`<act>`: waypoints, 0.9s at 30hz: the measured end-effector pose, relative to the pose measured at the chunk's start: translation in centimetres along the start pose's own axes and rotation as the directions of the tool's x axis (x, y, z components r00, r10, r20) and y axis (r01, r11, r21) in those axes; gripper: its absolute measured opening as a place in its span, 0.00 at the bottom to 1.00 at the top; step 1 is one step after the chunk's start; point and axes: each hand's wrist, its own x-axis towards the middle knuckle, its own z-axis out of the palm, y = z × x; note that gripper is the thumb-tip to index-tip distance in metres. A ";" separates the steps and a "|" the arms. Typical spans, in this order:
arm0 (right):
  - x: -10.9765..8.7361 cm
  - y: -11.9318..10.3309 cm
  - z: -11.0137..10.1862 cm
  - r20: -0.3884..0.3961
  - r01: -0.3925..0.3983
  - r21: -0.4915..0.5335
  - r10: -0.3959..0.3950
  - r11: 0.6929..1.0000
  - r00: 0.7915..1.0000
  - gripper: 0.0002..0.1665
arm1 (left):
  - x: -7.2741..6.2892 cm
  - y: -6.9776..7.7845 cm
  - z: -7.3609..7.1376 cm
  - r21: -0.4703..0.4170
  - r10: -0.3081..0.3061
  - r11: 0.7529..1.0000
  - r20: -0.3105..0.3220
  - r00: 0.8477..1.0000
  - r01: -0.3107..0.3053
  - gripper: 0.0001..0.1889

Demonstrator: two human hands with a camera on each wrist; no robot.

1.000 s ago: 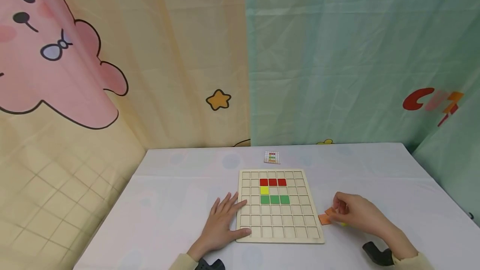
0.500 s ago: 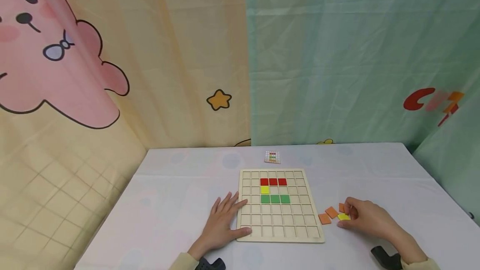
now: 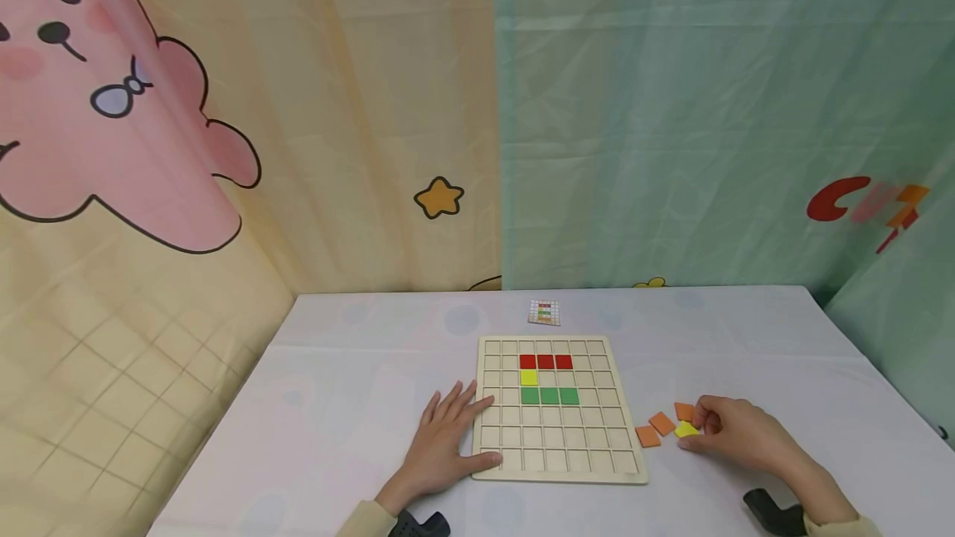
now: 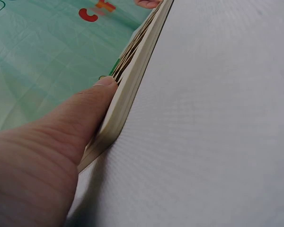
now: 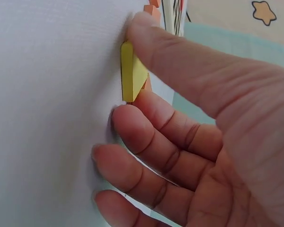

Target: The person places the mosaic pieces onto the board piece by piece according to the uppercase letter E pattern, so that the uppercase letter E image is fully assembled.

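My left hand point(image 3: 443, 442) rests on the left edge of a pale wooden grid board point(image 3: 555, 462), fingers spread. In the left wrist view its thumb point(image 4: 92, 101) lies over the board's rim. A row of red tiles point(image 3: 546, 362), a single yellow tile point(image 3: 528, 377) and a row of green tiles point(image 3: 550, 396) sit in the grid. Right of the board, my right hand point(image 3: 742, 433) pinches a loose yellow tile point(image 3: 686, 429) between thumb and forefinger, low on the tabletop. In the right wrist view this yellow tile point(image 5: 127, 71) shows its thick edge between thumb and fingertips.
Three orange tiles lie loose beside the pinched one: one point(image 3: 648, 436) by the board's edge, another point(image 3: 661, 423) in the middle, a third point(image 3: 684, 411) just behind. A small pattern card point(image 3: 544, 312) lies beyond the board on the white tabletop point(image 3: 358, 379). Printed curtains point(image 3: 373, 147) hang behind.
My right hand has moved a little to the right, away from the orange tiles, uncovering them, and has closed on the yellow tile. The left hand stays on the board.
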 end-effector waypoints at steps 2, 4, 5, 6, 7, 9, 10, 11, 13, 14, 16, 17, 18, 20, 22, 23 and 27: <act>0.0 -0.1 0.0 0.002 0.001 0.016 -0.001 1.000 1.000 0.22 | 0.0 0.0 0.0 0.005 0.001 1.000 0.000 1.000 -0.001 0.42; 0.1 -0.2 0.0 0.010 0.002 0.037 -0.002 0.999 1.000 0.20 | 0.0 0.0 0.0 0.008 0.005 1.000 -0.001 1.000 -0.005 0.42; 0.1 -0.2 0.0 0.013 0.006 0.046 -0.006 0.999 1.000 0.20 | 0.0 0.1 -0.1 0.009 0.003 1.000 0.002 1.000 -0.003 0.42; 0.1 -0.3 -0.1 0.015 0.007 0.053 -0.008 0.999 1.000 0.19 | 0.0 0.1 -0.1 0.009 0.004 1.000 0.002 1.000 -0.004 0.42; 0.2 -0.3 -0.1 0.017 0.009 0.059 -0.010 0.998 1.000 0.19 | -0.1 0.1 -0.1 0.010 0.003 1.000 0.002 1.000 -0.003 0.42; 0.2 -0.4 0.0 0.020 0.016 0.069 -0.017 0.998 1.000 0.19 | -0.1 0.1 -0.1 0.009 0.001 1.000 0.006 1.000 -0.001 0.42; 0.2 -0.5 0.0 0.018 0.020 0.071 -0.022 0.997 1.000 0.19 | -0.1 0.1 -0.1 0.008 -0.001 1.000 0.008 1.000 0.001 0.42; 0.2 -0.5 0.1 0.017 0.018 0.072 -0.019 0.997 1.000 0.20 | -0.1 0.1 -0.1 0.007 -0.001 1.000 0.008 1.000 0.001 0.42; 0.2 -0.5 0.2 0.012 0.010 0.078 -0.011 0.997 1.000 0.20 | -0.1 0.1 -0.1 0.007 -0.002 1.000 0.008 1.000 0.002 0.42; 0.1 -0.6 0.2 0.009 0.007 0.079 -0.008 0.997 1.000 0.20 | -0.1 0.1 -0.1 0.006 -0.001 1.000 0.008 1.000 0.001 0.42; 0.1 -0.5 0.3 0.000 0.008 0.082 -0.008 0.997 1.000 0.20 | -0.1 0.2 -0.2 0.005 0.000 1.000 0.006 1.000 0.000 0.42; 0.1 -0.5 0.4 -0.004 0.005 0.088 -0.004 0.996 1.000 0.20 | -0.1 0.2 -0.2 0.005 0.000 1.000 0.006 1.000 0.000 0.42; 0.0 -0.5 0.4 -0.008 0.004 0.092 -0.004 0.996 1.000 0.20 | -0.1 0.2 -0.2 0.005 0.000 1.000 0.006 1.000 0.000 0.42; -0.1 -0.4 0.4 -0.019 0.013 0.101 -0.011 0.995 1.000 0.20 | -0.1 0.2 -0.2 0.006 -0.001 1.000 0.007 1.000 0.000 0.42; -0.2 -0.4 0.4 -0.028 0.025 0.112 -0.022 0.993 0.999 0.19 | -0.1 0.2 -0.2 0.007 -0.001 1.000 0.008 1.000 0.001 0.42; -0.3 -0.4 0.3 -0.030 0.030 0.114 -0.027 0.993 0.999 0.19 | -0.1 0.2 -0.2 0.007 -0.003 1.000 0.009 1.000 0.003 0.42; -0.5 -0.6 -0.1 -0.038 0.060 0.106 -0.056 0.993 0.998 0.16 | -0.1 0.2 -0.2 0.008 -0.005 1.000 0.013 1.000 0.005 0.42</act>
